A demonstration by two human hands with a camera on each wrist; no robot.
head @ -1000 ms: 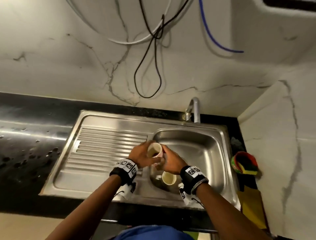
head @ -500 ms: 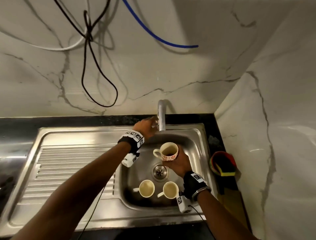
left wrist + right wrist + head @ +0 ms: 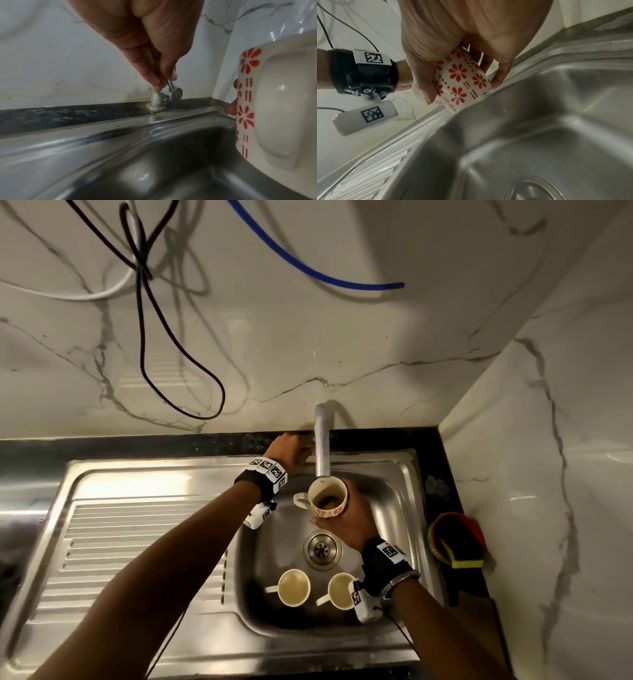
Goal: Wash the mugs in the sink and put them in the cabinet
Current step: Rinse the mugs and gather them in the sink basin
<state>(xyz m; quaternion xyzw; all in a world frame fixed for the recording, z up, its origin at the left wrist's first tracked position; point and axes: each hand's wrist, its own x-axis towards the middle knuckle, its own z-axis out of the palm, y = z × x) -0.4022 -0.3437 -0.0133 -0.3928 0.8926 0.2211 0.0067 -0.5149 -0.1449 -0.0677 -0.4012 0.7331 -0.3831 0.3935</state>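
My right hand grips a white mug with red flowers upright under the tap spout, over the steel sink basin. The same mug sits between thumb and fingers in the right wrist view, and the mug fills the right edge of the left wrist view. My left hand reaches behind the spout, where its fingers pinch the chrome tap handle. Two more cream mugs stand upright at the basin's near side. No water stream is visible.
A ribbed drainboard lies left of the basin and the drain at its middle. A red, green and yellow scrub pad holder sits on the black counter at right. Black, white and blue cables hang on the marble wall.
My left hand left the mug and went to the tap handle. My right hand lifted the flowered mug from the basin's front up under the spout. The head view shifted right and closer.
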